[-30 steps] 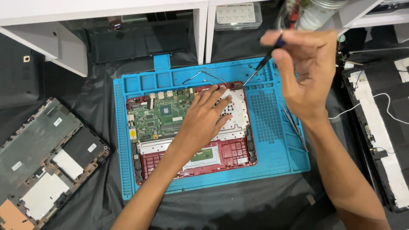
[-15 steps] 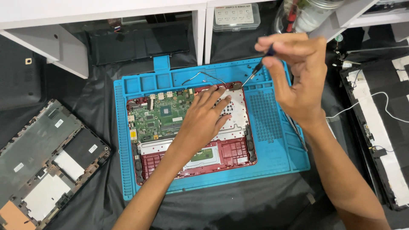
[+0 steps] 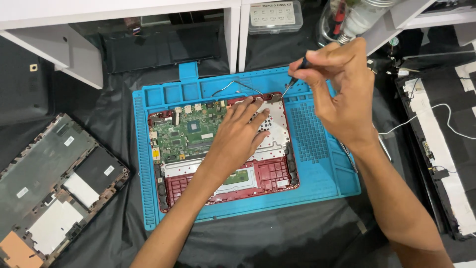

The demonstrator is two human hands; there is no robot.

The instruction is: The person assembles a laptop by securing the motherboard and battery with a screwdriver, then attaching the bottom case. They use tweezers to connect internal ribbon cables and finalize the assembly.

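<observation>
The left hand (image 3: 238,136) lies flat, fingers spread, steadying the opened red laptop (image 3: 223,149), while the right hand (image 3: 342,94) pinches a screwdriver (image 3: 295,79) toward its one-o'clock corner.

One camera on my head, looking steeply down at the bench from close above.

It faces away from me toward the white shelving along the far edge, with the blue repair mat (image 3: 317,149) centred, my left hand (image 3: 238,141) and right hand (image 3: 342,94) reaching in from the near edge. The bench's left and right edges fall outside the frame. There is no second view, so nothing is shared.
</observation>
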